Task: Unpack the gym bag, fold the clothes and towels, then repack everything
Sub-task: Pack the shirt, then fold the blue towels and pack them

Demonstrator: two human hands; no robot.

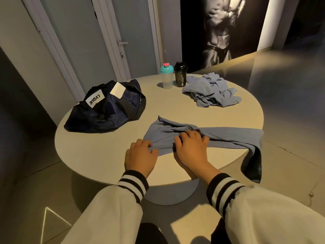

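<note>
We have the blue towel [228, 136] lying across the near side of the round worktop [105, 155], its right end hanging over the edge. Our left hand [140, 154] pinches the towel's near left edge, fingers [149, 144] curled in on the cloth. Our right hand [190, 147] sits on the towel's middle, its fingers bent and gathering a bunched ridge of fabric. The 2 hands are close together, just apart. The navy gym bag [105, 110] lies slumped on the left of the worktop, well apart from the towel. At the far side 2 shakers stand side by side, the clear bottle [167, 76] and the black bottle [180, 74]. Just right of them lies a crumpled pile of blue cloth [211, 88].
</note>
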